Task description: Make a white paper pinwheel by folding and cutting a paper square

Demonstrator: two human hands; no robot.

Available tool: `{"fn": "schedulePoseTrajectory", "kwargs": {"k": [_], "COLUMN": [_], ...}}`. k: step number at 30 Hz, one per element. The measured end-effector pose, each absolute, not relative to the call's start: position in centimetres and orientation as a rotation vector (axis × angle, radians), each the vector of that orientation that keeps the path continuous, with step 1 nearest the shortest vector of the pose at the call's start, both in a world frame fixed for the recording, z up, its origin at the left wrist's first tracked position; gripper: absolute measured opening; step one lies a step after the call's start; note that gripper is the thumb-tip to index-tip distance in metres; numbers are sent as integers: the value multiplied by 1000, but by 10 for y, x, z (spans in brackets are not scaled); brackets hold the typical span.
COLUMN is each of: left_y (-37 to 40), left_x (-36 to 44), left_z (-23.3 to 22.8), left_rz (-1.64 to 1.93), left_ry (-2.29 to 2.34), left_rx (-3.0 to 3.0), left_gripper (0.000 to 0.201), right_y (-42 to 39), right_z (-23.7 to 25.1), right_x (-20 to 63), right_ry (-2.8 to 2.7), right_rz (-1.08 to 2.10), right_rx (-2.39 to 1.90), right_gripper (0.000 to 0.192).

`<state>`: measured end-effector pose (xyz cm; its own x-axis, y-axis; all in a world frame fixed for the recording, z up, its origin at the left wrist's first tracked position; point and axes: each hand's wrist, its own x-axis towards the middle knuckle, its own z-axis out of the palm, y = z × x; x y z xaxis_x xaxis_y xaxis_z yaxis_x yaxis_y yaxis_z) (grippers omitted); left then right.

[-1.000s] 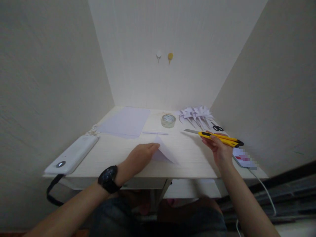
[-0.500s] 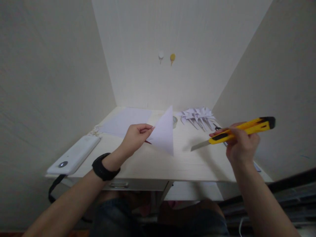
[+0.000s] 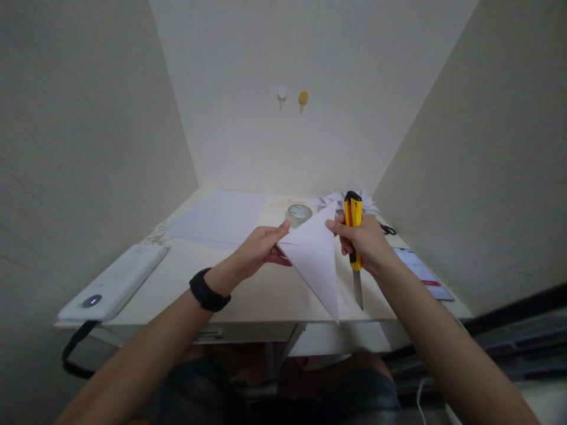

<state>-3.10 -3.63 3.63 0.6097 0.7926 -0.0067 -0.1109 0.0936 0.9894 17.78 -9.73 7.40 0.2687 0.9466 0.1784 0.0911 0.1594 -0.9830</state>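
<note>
The folded paper triangle (image 3: 315, 257) is held up in the air above the front of the surface (image 3: 248, 289), its long point hanging down toward the near edge. The left hand (image 3: 259, 251), a black watch (image 3: 208, 291) on its wrist, pinches the triangle's left corner between thumb and fingers. The right hand (image 3: 361, 242) is clenched around the yellow utility knife (image 3: 353, 236), blade out and pointing straight down, and its fingertips also touch the triangle's upper right corner.

Handling this well, as I judge it, calls for a taut sheet: both pinches firm, the fold line straight, the blade kept off the left fingers and angled away from the body.

At the left edge of the surface lies a white device (image 3: 113, 283) with a black strap. At the right edge lies a phone (image 3: 423, 273). Farther back sit flat paper sheets (image 3: 217, 217), a roll of clear tape (image 3: 298, 213), a heap of folded paper pieces (image 3: 370, 205) and black scissors (image 3: 388, 229). Two hooks (image 3: 292, 97) hang on the wall.
</note>
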Motion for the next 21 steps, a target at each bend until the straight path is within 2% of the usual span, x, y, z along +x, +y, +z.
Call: {"fn": "schedulePoseTrajectory", "kwargs": {"k": [5,11,16,21], "left_y": [-35,-31,-22,-4], "left_x": [-36,-35,-28,-22], "left_z": [30,29,29,36], "left_rz": [739,845,978,1008], "left_ry": [687,801,797,682], "left_rx": [1283,1277,1208,1137], "left_gripper": [51,37,27,25], "right_y": [-90,-87,-85,-70], "right_z": [58,52,57,54], "right_x": [181,183,183,188], "right_ry": [-1094,-1109,-1179,-1172], "right_rz": [705,664,766,765], "right_rx": [-1351,-1375,-1350,-1358], "right_gripper": [31,32,36,33]}}
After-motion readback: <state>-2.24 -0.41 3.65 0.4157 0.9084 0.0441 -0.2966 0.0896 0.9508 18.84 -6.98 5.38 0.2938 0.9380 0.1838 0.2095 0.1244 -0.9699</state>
